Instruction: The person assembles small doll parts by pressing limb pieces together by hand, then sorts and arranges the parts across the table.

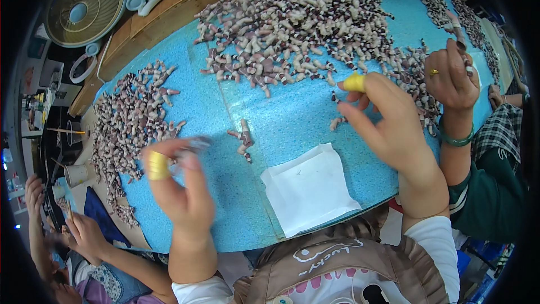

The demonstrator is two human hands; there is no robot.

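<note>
My left hand, yellow tape round one finger, is closed at the fingertips on a dark, motion-blurred piece above the blue mat. My right hand, also with a taped finger, pinches a small dark-and-pale limb-shaped piece between thumb and fingertip. Below that, another limb-shaped piece lies on the mat. Between my hands rests a small doll-like figure with limbs spread. Closer to me is a creased white sheet.
A large heap of small pieces covers the far mat; another heap lies left. At right, a co-worker's hand with a green bangle holds a piece. Another person's hand works lower left. A fan stands far left, a cup nearer.
</note>
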